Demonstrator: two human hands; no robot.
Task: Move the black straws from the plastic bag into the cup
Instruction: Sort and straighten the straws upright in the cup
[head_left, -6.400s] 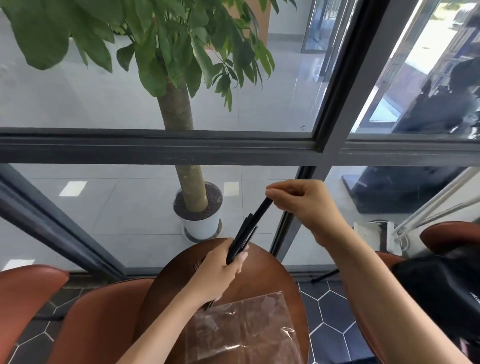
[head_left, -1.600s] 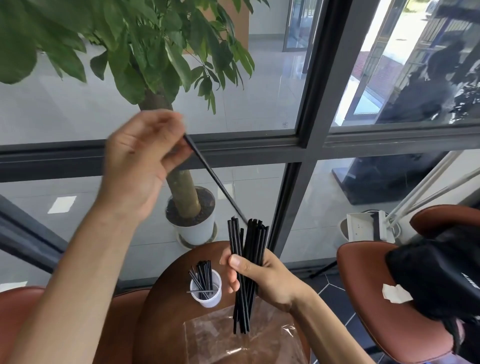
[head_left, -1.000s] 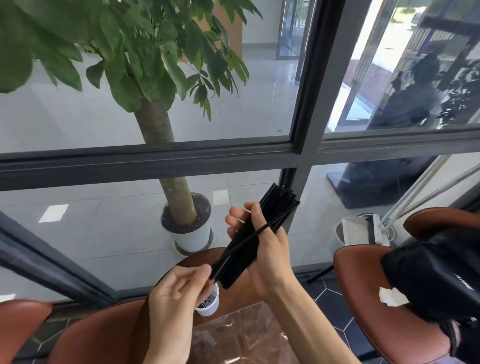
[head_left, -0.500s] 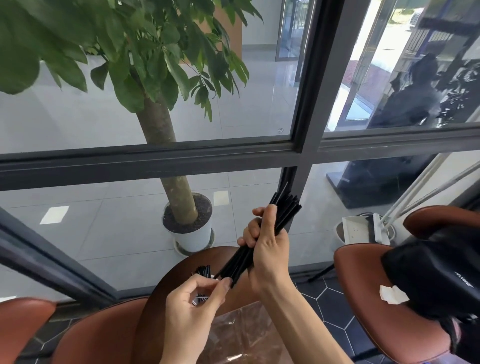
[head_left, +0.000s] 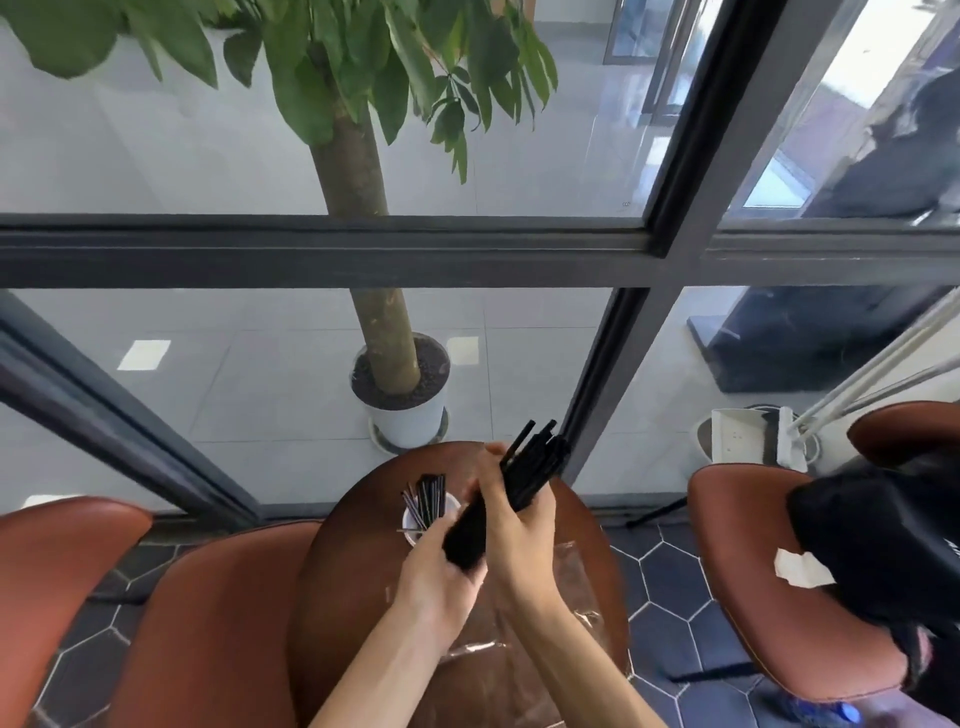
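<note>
My right hand (head_left: 524, 525) is lowering the clenched bundle of black straws (head_left: 511, 491) toward the table's far edge, where my left hand (head_left: 441, 566) is now grasping its bottom end beside the cup (head_left: 415, 525), readying another transfer.

Round brown tabletop (head_left: 353, 561), bearing a white cup (head_left: 413, 525) of black straws (head_left: 428, 499) near its far edge and a clear plastic bag (head_left: 576, 577) nearer.

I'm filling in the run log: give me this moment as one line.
right hand: grips straw bundle | left hand: at bundle's lower end | cup: some straws in | plastic bag: on table
</note>
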